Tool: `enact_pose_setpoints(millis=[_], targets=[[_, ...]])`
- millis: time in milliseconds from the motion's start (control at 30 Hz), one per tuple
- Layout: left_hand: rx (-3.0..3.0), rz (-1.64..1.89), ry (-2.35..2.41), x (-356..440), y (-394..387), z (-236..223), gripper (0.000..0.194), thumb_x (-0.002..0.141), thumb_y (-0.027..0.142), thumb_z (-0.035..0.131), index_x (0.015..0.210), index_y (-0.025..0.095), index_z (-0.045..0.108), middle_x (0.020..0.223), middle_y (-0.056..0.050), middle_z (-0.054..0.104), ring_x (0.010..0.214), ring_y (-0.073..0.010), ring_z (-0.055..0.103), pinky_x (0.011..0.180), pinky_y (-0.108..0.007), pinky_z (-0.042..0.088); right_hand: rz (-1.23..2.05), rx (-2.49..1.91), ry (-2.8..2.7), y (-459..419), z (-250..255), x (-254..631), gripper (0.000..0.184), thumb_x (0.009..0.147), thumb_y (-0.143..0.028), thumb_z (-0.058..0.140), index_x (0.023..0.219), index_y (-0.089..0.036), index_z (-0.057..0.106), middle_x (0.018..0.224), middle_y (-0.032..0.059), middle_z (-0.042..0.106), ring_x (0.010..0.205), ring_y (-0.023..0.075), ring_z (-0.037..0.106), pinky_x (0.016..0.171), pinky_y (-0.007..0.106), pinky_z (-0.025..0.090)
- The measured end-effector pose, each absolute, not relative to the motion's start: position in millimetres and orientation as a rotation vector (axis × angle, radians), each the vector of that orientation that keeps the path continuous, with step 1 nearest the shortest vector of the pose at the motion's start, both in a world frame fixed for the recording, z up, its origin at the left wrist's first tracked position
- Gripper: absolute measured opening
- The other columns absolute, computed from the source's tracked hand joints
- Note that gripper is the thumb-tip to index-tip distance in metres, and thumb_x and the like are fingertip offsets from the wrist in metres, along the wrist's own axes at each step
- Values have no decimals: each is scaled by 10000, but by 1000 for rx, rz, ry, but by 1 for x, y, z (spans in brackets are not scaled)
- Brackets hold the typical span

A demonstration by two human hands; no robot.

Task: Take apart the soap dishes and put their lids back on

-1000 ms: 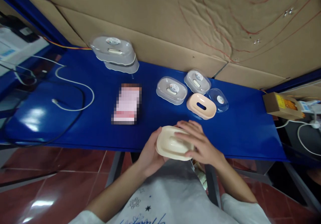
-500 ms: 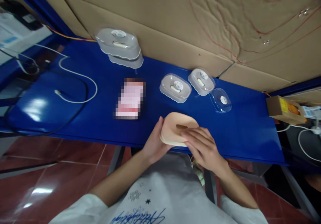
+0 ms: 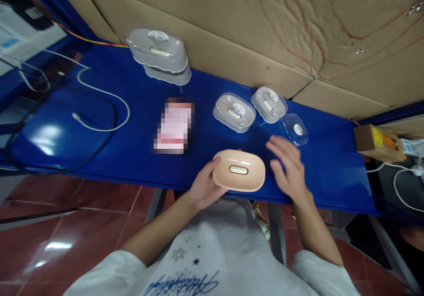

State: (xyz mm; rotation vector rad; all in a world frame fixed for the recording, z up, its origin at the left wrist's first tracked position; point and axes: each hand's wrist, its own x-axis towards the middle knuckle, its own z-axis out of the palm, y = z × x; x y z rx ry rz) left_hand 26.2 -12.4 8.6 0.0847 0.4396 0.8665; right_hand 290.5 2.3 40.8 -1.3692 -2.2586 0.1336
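A peach oval dish [image 3: 253,179], shaped like a soap dish, is tilted toward me above the table's front edge. Its shallow inside shows a pale pill-shaped piece [image 3: 238,170] in the middle. My left hand [image 3: 207,185] is closed round the dish's left end, thumb on the rim. Free of the dish, my right hand [image 3: 288,168] is off to its right with fingers stretched out, holding nothing. Just past those fingertips lies a clear lid [image 3: 293,129] with a round sticker.
Two grey dishes under clear covers, a nearer one [image 3: 228,117] and a farther one [image 3: 269,104], sit on the blue table [image 3: 205,79]. Stacked covered dishes [image 3: 159,55] stand at the back left. A blurred pink item [image 3: 174,126], a white cable [image 3: 127,110] and a cardboard box [image 3: 367,141] are around.
My right hand has let go of the peach dish and moved right, its fingers opening. The dish has turned in my left hand, so its pale middle piece now shows.
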Motion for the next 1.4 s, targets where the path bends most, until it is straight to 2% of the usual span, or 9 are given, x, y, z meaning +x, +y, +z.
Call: enact_pose_setpoints(millis=[100,167,233,333,433,567,733,1033,1400], targets=[[74,874,451,25,-13,8,638,1007,515,639,1550,182,592,1488,-123,704,1535,-365,507,1288,-531,379,-139,-1831,-2034,41,23,336,728,1043,-572,636,1673,-286,407,1786,187,308,1632,503,292,1264,768,296],[79,864,447,24,-13,7,621,1016,528,625,1543,202,604,1497,-112,700,1528,-363,516,1281,-534,388,-136,-1898,-1993,59,11,362,869,953,-665,725,1644,-220,443,1742,271,356,1589,537,349,1233,765,327],[86,855,435,24,-13,6,604,1017,530,627,1525,203,625,1498,-113,700,1521,-364,524,1277,-535,393,-97,-1890,-2004,64,6,376,803,964,-658,713,1580,-180,521,1646,296,490,1529,493,459,1222,694,389],[73,838,438,25,-13,5,578,1021,538,634,1484,193,659,1479,-120,712,1505,-367,543,1268,-532,405,10,-1848,-1946,48,14,372,628,1001,-606,684,1472,-195,621,1470,231,669,1369,401,627,1168,616,492],[60,793,465,26,-12,4,569,1023,557,645,1462,196,674,1467,-117,720,1496,-365,555,1254,-522,427,299,-1761,-1832,15,33,344,567,1009,-572,684,1481,-267,609,1406,134,721,1181,325,738,1046,572,607],[98,758,449,28,-13,1,556,1028,572,653,1453,213,676,1465,-117,722,1496,-357,560,1244,-512,435,557,-1347,-2021,-23,51,294,526,1035,-489,656,1523,-304,587,1512,119,666,1409,353,635,1174,575,547],[172,737,313,28,-14,-1,775,1017,761,517,1491,162,651,1545,-182,654,1540,-402,503,1262,-556,399,466,-1068,-2296,-33,51,260,700,993,-326,747,1636,-324,471,1559,114,619,1505,365,545,1195,608,538],[170,771,323,30,-13,5,712,1008,736,570,1402,162,715,1535,-165,668,1517,-392,533,1222,-500,449,272,-1002,-2409,-36,39,268,810,971,-314,778,1687,-313,401,1545,98,649,1513,375,541,1221,686,507],[166,719,255,28,-11,-1,824,1048,780,397,1492,136,655,1609,-188,593,1522,-397,524,1247,-528,400,334,-978,-2403,-31,34,269,755,1012,-319,733,1688,-316,396,1625,72,590,1543,363,519,1246,692,486]])
